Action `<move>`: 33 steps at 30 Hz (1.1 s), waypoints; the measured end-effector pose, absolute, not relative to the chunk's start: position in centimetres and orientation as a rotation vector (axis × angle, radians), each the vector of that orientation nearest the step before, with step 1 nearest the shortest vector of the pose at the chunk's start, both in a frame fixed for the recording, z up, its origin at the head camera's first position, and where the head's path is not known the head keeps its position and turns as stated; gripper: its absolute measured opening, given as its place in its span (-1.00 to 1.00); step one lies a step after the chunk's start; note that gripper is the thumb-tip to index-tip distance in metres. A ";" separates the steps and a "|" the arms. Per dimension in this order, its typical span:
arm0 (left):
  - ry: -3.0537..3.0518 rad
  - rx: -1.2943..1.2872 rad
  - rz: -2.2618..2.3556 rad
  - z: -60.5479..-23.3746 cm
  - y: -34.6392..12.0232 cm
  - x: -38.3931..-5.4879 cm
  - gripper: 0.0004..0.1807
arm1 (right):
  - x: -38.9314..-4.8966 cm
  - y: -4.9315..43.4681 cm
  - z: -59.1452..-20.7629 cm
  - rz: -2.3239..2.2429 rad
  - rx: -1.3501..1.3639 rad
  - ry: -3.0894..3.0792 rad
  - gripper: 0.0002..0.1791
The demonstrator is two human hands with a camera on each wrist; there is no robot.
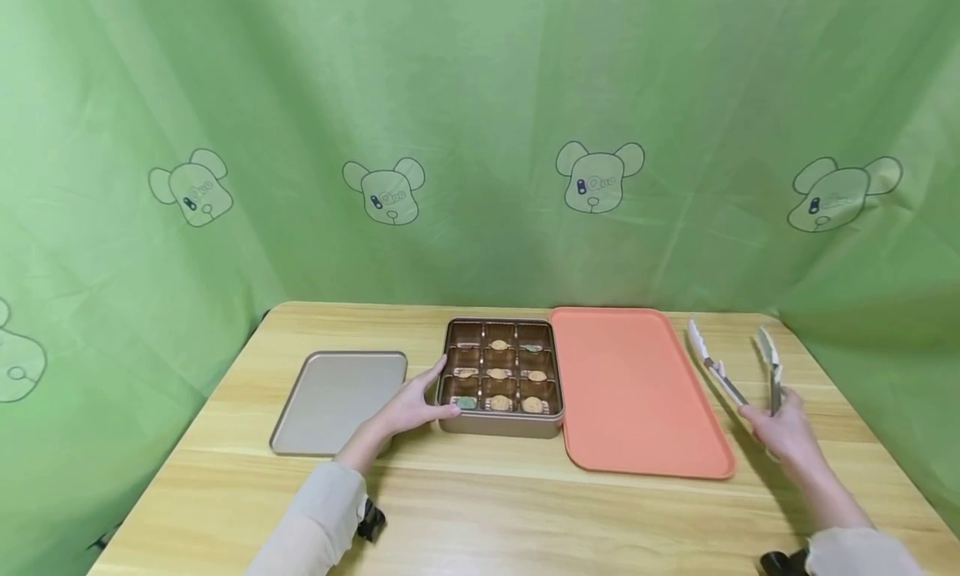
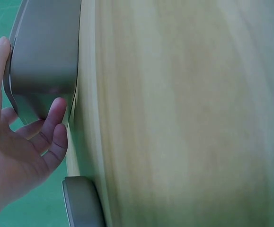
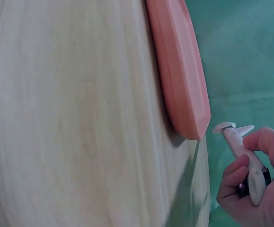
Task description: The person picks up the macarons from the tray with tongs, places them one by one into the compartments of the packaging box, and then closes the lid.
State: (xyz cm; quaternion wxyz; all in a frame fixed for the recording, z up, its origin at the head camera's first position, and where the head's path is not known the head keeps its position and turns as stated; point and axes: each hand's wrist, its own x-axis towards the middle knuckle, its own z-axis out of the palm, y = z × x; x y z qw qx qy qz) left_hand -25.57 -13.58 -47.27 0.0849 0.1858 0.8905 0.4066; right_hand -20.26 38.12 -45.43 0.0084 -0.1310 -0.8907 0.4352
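Note:
My left hand holds the front left corner of a brown metal tin. Its thumb lies at the front rim and its fingers are at the left side. Inside the tin, a divided brown insert has small round cookies, tan ones and a few green ones, in its compartments. Over the table's right side, my right hand grips a pair of tongs with spread arms and pale tips pointing away from me. Nothing is between the tips. In the right wrist view, fingers curl around the tongs.
A flat orange tray lies against the tin's right side, left of the tongs. Left of the tin is a square metal lid, partly behind my left hand. A green curtain with mouse-like faces hangs behind the wooden table.

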 end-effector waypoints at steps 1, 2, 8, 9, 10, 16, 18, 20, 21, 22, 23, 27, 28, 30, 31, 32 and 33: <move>2.654 0.554 1.217 -47.3 -13.6 -25.6 0.09 | -20.3 38.1 -45.5 1.366 -0.412 -2.795 -0.13; 2.653 0.556 1.219 -47.3 -13.6 -25.6 0.09 | -20.4 38.2 -45.5 1.363 -0.417 -2.810 -0.13; 2.654 0.562 1.224 -47.5 -13.6 -25.7 0.09 | -20.8 39.1 -45.8 1.315 -0.397 -2.895 -0.17; 2.655 0.560 1.225 -47.5 -13.6 -25.7 0.09 | -20.8 39.2 -45.8 1.307 -0.393 -2.906 -0.17; 2.656 0.558 1.225 -47.4 -13.6 -25.7 0.09 | -20.9 39.3 -45.8 1.304 -0.393 -2.919 -0.17; 2.650 0.559 1.221 -47.2 -13.6 -25.5 0.09 | -20.9 39.7 -45.5 1.110 -0.344 -3.030 -0.28; 2.646 0.569 1.222 -47.2 -13.7 -25.6 0.10 | -21.1 39.8 -45.4 1.027 -0.323 -3.059 -0.28; 2.645 0.583 1.232 -47.1 -13.6 -25.6 0.10 | -21.2 39.9 -45.4 0.980 -0.312 -3.071 -0.27; 2.645 0.590 1.232 -47.1 -13.7 -25.6 0.10 | -21.3 40.0 -45.3 0.963 -0.312 -3.077 -0.24; 2.647 0.593 1.230 -47.1 -13.7 -25.7 0.10 | -21.4 40.0 -45.3 0.926 -0.304 -3.085 -0.21; 2.650 0.594 1.226 -47.0 -13.6 -25.7 0.10 | -21.4 40.0 -45.4 0.934 -0.307 -3.083 -0.22; 2.647 0.588 1.202 -47.0 -13.6 -25.7 0.10 | -21.6 40.1 -45.7 0.958 -0.306 -3.099 -0.23; 2.647 0.586 1.199 -47.1 -13.6 -25.7 0.10 | -21.7 40.1 -45.8 0.935 -0.286 -3.107 -0.27; 2.645 0.588 1.200 -47.1 -13.6 -25.7 0.10 | -21.8 40.3 -45.8 0.887 -0.237 -3.127 -0.33; 2.646 0.590 1.202 -47.1 -13.6 -25.7 0.09 | -21.9 40.3 -45.8 0.866 -0.214 -3.135 -0.36; 2.647 0.592 1.203 -47.2 -13.6 -25.7 0.09 | -21.9 40.5 -45.7 0.838 -0.186 -3.141 -0.39; 2.648 0.595 1.205 -47.2 -13.6 -25.7 0.08 | -21.9 40.6 -45.7 0.816 -0.167 -3.140 -0.42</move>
